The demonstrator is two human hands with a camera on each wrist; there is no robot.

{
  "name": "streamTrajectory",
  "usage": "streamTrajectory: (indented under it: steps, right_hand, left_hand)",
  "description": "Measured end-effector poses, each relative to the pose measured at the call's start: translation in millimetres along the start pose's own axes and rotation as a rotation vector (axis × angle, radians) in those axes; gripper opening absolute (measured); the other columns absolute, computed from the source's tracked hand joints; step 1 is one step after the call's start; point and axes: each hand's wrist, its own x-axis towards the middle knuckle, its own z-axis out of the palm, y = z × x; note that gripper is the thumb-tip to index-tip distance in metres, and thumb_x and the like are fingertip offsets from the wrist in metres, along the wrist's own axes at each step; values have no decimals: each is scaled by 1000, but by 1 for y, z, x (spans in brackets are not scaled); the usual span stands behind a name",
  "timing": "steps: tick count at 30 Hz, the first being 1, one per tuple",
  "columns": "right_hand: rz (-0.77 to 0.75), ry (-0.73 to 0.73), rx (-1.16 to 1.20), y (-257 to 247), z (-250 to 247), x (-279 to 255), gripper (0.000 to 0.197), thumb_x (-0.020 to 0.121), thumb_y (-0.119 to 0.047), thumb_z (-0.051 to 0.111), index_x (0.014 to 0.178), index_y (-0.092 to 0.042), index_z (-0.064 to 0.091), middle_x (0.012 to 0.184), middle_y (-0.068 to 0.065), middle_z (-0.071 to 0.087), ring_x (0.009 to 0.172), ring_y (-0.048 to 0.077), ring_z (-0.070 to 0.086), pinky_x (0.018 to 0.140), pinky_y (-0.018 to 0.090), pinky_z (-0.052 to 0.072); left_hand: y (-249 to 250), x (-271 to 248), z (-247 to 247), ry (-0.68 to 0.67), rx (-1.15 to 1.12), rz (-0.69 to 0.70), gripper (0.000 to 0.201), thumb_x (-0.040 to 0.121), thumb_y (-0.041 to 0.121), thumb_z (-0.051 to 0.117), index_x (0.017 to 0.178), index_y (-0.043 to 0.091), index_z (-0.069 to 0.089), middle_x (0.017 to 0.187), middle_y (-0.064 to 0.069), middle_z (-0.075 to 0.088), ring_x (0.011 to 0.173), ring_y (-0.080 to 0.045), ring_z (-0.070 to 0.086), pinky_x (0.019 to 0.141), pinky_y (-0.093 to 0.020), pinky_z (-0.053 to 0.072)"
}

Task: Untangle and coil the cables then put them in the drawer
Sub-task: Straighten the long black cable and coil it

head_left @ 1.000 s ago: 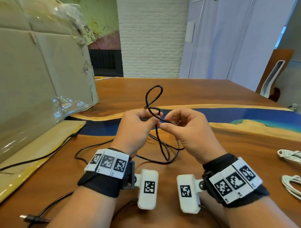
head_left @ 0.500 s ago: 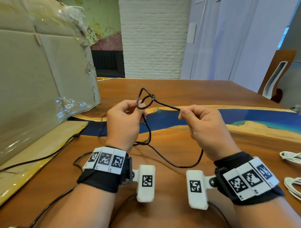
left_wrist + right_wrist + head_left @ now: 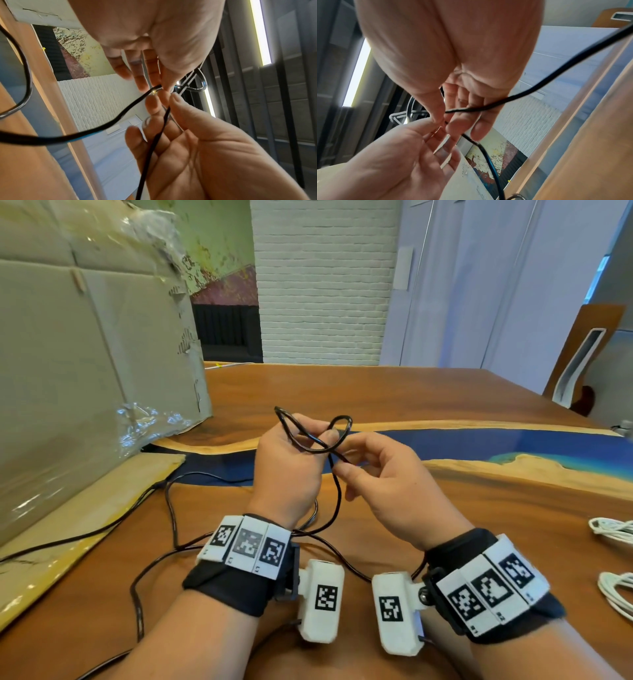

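Head view: our left hand (image 3: 287, 470) pinches the black cable (image 3: 337, 494) above the worktop (image 3: 445, 508), small loops standing over the knuckles. Our right hand (image 3: 387, 491) pinches a strand at the crossing, other fingers loose. No drawer is in view.

Left wrist view: thumb and forefinger meet on the cable where the strands cross. Judgement: feed the free strand back through the loop; do not pull it tight.

Right wrist view: fingertips (image 3: 453, 125) nip the cable; slack trails down. Keep it slack.
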Motion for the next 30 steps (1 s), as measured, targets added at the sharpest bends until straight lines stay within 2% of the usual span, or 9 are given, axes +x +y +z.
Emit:
streamTrajectory:
  steps: [2,5,9,12,15,18,22,26,30]
  right_hand:
    - [-56,81,-52,0,3,0,14,92,-17,75,99,-27,68,92,-4,70,80,9,64,74,25,54]
    - [-123,172,-14,-3,2,1,8,91,-14,76,84,-18,72,77,2,68,73,20,60,68,32,52]
    - [-109,222,53,-2,-15,1,15,98,-16,67,87,-14,76,60,2,58,57,12,51,64,19,47]
    - [-4,316,56,8,-35,4,25,102,-23,59,86,-14,76,56,6,44,51,16,37,59,17,44]
    - [111,405,31,17,-52,8,31,104,-28,56,84,-14,74,50,-6,35,44,8,28,51,14,36]
    - [143,448,-30,20,-59,10,33,105,-30,55,83,-14,75,43,-15,40,44,1,39,65,26,41]
    - [172,481,-90,20,-72,10,34,105,-34,54,84,-17,76,50,-27,55,71,-4,48,87,35,45]
    - [219,469,-50,33,-80,13,29,105,-32,55,91,-17,76,44,-27,49,60,-4,38,60,24,34]
    - [279,429,-25,42,-86,14,20,105,-18,53,113,-25,70,68,-4,62,44,1,43,43,13,35]
  left_hand:
    - [-1,2,-1,18,23,-6,8,88,8,78,92,6,72,87,-7,76,85,-17,73,80,-32,58]
    - [-1,2,-2,48,61,-4,7,89,11,78,89,12,72,84,-1,75,83,-14,72,78,-29,57]
    - [2,9,-3,134,34,-49,10,97,14,69,89,14,63,72,-1,65,60,-16,65,60,-32,54]
    - [8,21,-8,259,-177,-136,8,103,13,59,97,11,54,85,-6,65,73,-21,76,69,-31,61]
    - [12,27,-15,324,-263,-112,7,107,14,52,100,14,50,91,-11,69,84,-26,78,74,-31,62]
    - [17,26,-21,356,-221,-28,8,107,14,50,101,18,48,88,-11,72,82,-26,78,73,-34,63]
    - [30,30,-39,445,-166,158,9,108,15,49,101,21,47,83,-6,72,74,-27,77,66,-33,61]
    - [31,28,-43,437,-43,224,10,105,18,54,98,23,49,76,-1,71,55,-22,67,52,-32,54]
    - [26,27,-42,220,7,106,11,99,11,62,93,20,64,74,0,69,56,-15,58,57,-27,49]
